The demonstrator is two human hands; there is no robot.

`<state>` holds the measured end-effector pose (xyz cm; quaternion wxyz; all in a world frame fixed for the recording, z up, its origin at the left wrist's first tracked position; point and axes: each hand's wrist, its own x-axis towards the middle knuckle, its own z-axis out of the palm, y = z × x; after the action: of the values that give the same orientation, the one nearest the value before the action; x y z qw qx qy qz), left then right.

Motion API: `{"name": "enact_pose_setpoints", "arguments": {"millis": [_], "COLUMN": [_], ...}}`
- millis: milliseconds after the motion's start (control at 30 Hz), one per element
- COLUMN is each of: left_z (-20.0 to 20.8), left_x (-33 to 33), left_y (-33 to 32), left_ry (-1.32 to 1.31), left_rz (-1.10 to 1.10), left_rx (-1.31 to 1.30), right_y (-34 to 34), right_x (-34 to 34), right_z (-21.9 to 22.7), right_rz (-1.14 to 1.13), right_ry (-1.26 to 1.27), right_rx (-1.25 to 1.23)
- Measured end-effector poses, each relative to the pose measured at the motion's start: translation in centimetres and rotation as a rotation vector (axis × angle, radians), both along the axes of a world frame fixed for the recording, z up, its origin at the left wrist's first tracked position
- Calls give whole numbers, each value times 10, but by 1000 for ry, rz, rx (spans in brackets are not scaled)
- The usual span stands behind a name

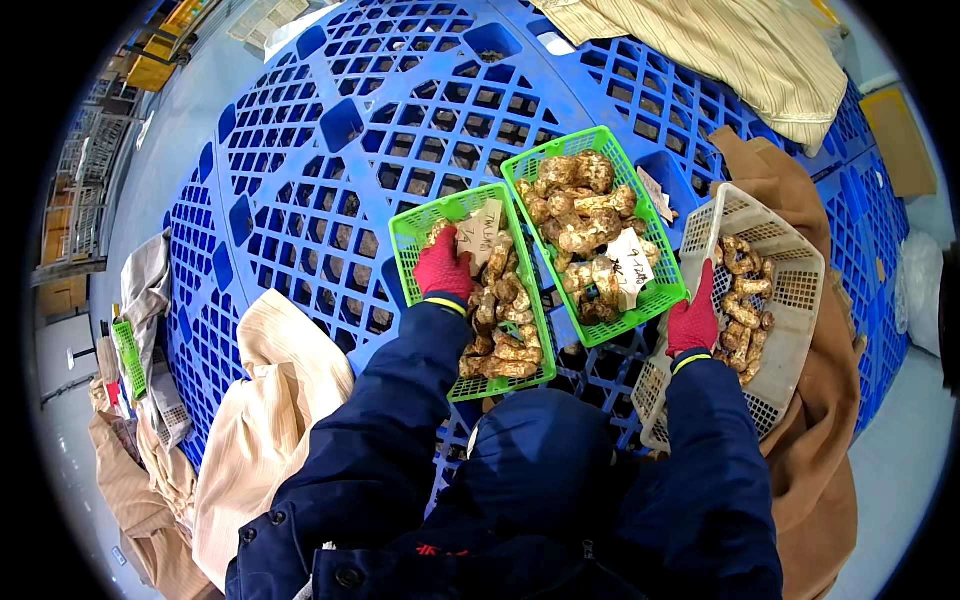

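Observation:
My left hand [443, 268], in a red glove, reaches over the left side of the left green basket [548, 365]. Its fingers are bent beside a handwritten card [480, 236]; what lies under them is hidden. Knobbly brown-and-cream mushrooms [512, 352] fill that basket. To its right stands a second green basket [598, 338], holding mushrooms [590, 228] and a white card [633, 266]. My right hand [692, 325], also red-gloved, grips the left side of an off-white basket [790, 350], index finger stretched along it. Slender mushrooms [742, 318] lie inside that basket.
A blue plastic pallet [290, 190] with a grid top lies beneath the baskets. Brown cloth [820, 480] spreads under the off-white basket, beige cloth [270, 390] lies at left, and striped cloth [710, 50] at the far right. A small paper tag [655, 193] rests beside the second basket.

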<state>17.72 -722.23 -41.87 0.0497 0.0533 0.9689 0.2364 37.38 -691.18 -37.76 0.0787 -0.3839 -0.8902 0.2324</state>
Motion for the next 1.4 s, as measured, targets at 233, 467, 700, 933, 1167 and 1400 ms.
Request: {"name": "enact_pose_setpoints", "arguments": {"millis": [233,467,700,933,1167,1400], "left_z": [9,16,-7,-24,8,39], "left_x": [52,54,-25,-56,-49,6], "left_y": [-66,-53,-2,39,11,-35], "left_ry": [-467,-79,186,-19,-85,-1070], "left_rz": [-271,-393,-550,-555,-482,-106], "left_rx": [639,214,-112,-688,-493,1350], "right_y": [12,1,-5,5,2,-1], "right_x": [8,-3,-2,4,1,1], "right_z": [-16,7,7,-11,-6,-9], "right_rz": [6,-118,-56,16,-13,-12], "right_ry": [47,-118,-64,43,-11,9], "right_rx": [32,-102,-82,27,20,-17]}}
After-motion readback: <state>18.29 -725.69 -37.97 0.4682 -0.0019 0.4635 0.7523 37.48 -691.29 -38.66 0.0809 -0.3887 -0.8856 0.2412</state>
